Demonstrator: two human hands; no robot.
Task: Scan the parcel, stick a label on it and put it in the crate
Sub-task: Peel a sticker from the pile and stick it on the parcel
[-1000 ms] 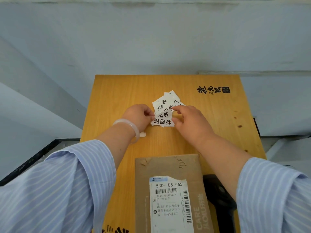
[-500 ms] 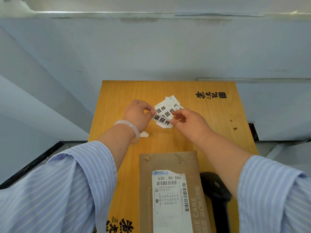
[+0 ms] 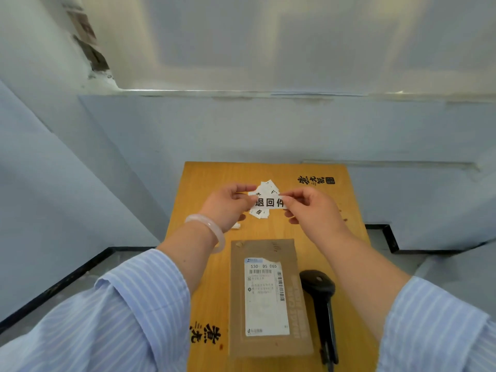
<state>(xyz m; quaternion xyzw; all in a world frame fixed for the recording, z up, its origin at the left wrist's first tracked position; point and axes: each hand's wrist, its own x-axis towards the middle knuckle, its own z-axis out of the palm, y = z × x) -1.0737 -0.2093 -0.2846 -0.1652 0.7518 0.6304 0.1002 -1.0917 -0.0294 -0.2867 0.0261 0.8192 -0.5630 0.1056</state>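
A flat brown cardboard parcel (image 3: 269, 296) with a white shipping slip lies on the near part of the small wooden table (image 3: 209, 277). Above the table's middle, a white label (image 3: 268, 202) with black characters is held between both hands: my left hand (image 3: 228, 204) pinches its left end and my right hand (image 3: 311, 208) pinches its right end. Under it, a loose pile of similar labels (image 3: 264, 187) rests on the table. No crate is in view.
A black handheld scanner (image 3: 320, 299) lies on the table just right of the parcel. A small white scrap (image 3: 236, 225) sits near my left wrist. Pale blue walls close in behind and to the left; the floor drops away on both sides.
Both hands have lifted one label off the pile and now hold it flat and stretched between them. The camera has tilted upward.
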